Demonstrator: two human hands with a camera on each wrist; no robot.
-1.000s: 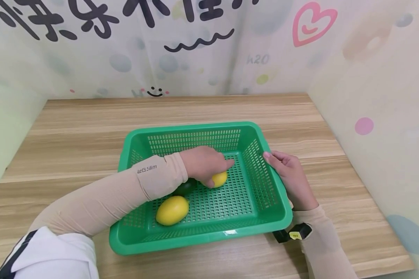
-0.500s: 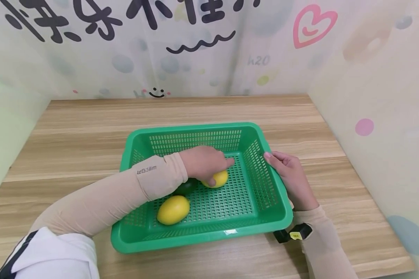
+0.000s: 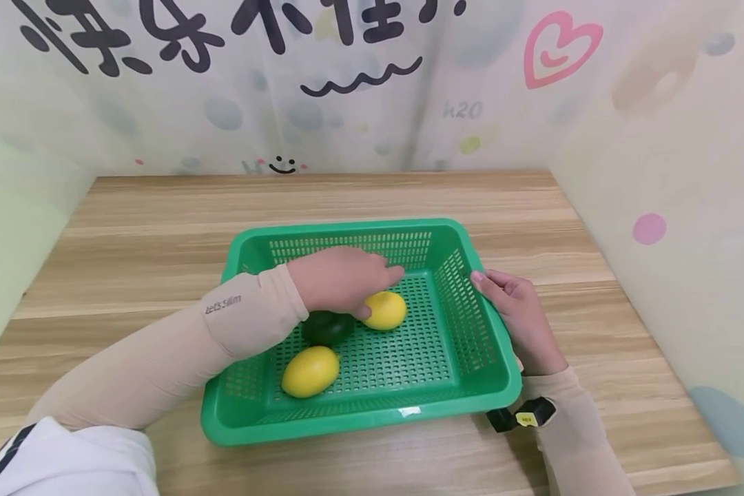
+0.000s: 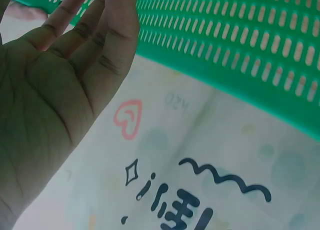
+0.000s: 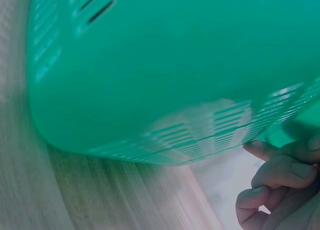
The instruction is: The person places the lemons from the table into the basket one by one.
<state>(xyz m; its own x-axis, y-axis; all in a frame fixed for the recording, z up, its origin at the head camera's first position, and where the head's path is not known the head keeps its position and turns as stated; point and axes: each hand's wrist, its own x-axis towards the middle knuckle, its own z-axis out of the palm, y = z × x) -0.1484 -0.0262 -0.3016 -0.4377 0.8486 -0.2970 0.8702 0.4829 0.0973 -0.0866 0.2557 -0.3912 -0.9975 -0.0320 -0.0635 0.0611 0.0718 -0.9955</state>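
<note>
A green plastic basket point(image 3: 359, 424) holds two lemons and a dark green fruit. One lemon point(image 3: 386, 311) sits near the middle, the other lemon point(image 3: 311, 372) nearer the front left corner. Between them lies the dark green fruit point(image 3: 328, 328), partly covered by my left wrist. My left hand point(image 3: 344, 279) hovers inside the basket, thumb tip beside the middle lemon; the left wrist view shows its fingers extended with nothing in the palm. At the basket's right side, my right hand point(image 3: 517, 313) grips the rim, thumb on top and fingers curled below.
The basket stands on a wood-grain table point(image 3: 161, 207). A printed wall point(image 3: 359, 131) with lettering and a pink heart rises behind the table's back edge, and another wall point(image 3: 669, 172) closes the right side. A black wrist device point(image 3: 521, 415) is strapped on my right wrist.
My left hand has let go of the middle lemon and moved up and left, leaving that lemon and the dark green fruit more exposed. My right hand keeps its grip on the rim.
</note>
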